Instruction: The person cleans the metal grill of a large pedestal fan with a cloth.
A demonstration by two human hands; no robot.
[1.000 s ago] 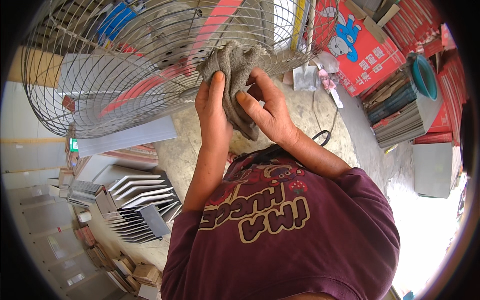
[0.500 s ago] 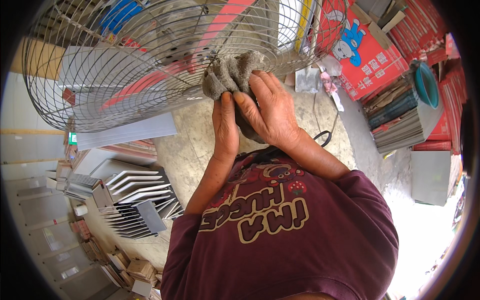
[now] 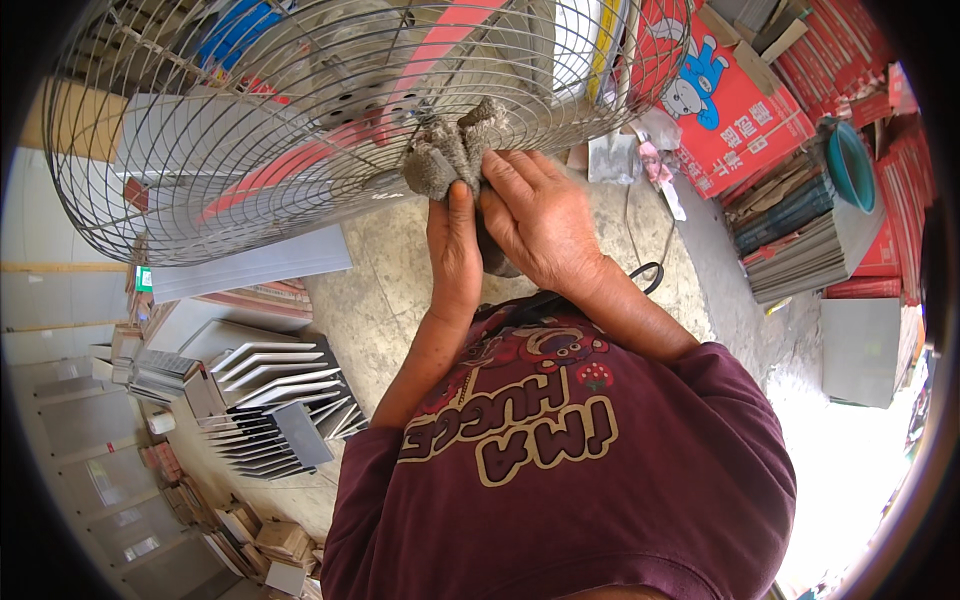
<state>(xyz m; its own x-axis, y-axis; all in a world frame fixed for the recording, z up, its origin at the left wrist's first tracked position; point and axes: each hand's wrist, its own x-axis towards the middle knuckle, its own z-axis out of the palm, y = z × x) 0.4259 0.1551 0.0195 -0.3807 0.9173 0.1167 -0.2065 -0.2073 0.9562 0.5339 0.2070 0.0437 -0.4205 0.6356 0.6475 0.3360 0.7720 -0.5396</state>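
A large fan with a wire cage (image 3: 100, 215) and red blades (image 3: 452, 42) fills the upper left. At the back of the cage, a bunched grey-brown cloth (image 3: 438, 165) is wrapped over part of the fan. My left hand (image 3: 455, 255) grips the cloth's near side, thumb pointing up against it. My right hand (image 3: 543, 222) is closed on its right side, fingers bent, their tips partly hidden in the folds. Below the cloth, between my hands, a dark rounded part of the fan (image 3: 494, 258) shows. What lies under the cloth is hidden.
A black cable loop (image 3: 650, 277) is beside my right forearm. Red cartons (image 3: 745, 135), stacked tiles and a teal basin (image 3: 851, 168) stand at the right. On the left, a rack of tile samples (image 3: 270, 400) stands on the floor, with a grey panel (image 3: 265, 262) beneath the fan.
My right hand has shifted slightly left and down, its fingers curling in more. The cloth is bunched narrower, with an end sticking up. My left hand has barely moved.
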